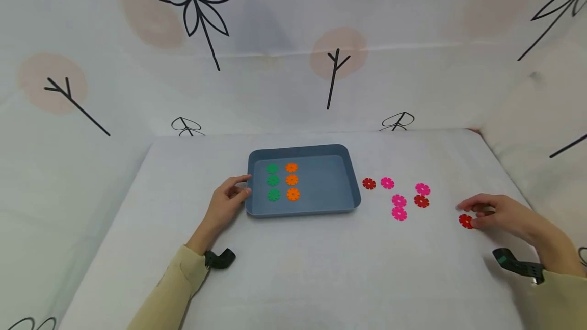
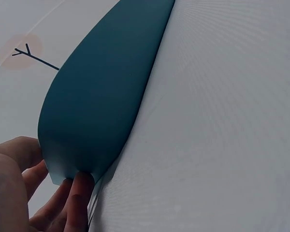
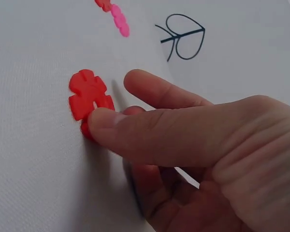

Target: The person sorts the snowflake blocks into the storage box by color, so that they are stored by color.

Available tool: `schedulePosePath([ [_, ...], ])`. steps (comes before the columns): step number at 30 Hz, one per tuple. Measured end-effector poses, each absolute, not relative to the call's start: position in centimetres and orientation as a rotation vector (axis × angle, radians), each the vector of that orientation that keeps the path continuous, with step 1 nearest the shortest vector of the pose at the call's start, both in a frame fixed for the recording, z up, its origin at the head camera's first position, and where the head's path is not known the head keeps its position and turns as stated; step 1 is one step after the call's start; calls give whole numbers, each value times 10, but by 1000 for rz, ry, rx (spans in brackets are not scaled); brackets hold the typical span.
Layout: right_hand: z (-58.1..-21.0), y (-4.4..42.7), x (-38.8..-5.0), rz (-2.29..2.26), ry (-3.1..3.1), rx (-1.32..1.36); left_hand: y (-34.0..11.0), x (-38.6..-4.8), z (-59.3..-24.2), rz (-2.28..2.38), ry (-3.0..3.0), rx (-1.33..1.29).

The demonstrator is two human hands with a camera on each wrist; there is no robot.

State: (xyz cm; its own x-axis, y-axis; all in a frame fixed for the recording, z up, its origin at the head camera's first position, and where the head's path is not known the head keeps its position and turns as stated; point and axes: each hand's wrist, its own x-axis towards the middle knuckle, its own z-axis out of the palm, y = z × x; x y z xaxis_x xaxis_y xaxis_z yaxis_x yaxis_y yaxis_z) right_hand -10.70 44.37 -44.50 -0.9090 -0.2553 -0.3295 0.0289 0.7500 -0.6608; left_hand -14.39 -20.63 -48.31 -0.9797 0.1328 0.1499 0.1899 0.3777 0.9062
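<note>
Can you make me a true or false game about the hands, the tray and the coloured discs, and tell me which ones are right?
1. The left hand touches the tray. True.
2. The thumb of the right hand is on a pink disc. False: it is on a red disc.
3. Three green discs and three orange discs are in the tray. True.
4. All the red discs are in the tray. False: all three are outside it, to its right.
5. Four pink discs lie outside the tray. True.
6. The green discs are to the right of the orange discs. False: they are to the left.
</note>
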Motion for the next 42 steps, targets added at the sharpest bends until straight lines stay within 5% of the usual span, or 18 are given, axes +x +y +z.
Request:
schedulePosePath([
  [14,-445,439,-113,-945,2513,-31,-198,-128,-446,-1689,-2592,-311],
  [34,-443,435,-113,-901,2531,-19,-208,-145,-483,-1674,-2572,-293],
  [42,-451,441,-109,-931,2590,8,-200,-134,-460,-1694,-2565,-319],
])
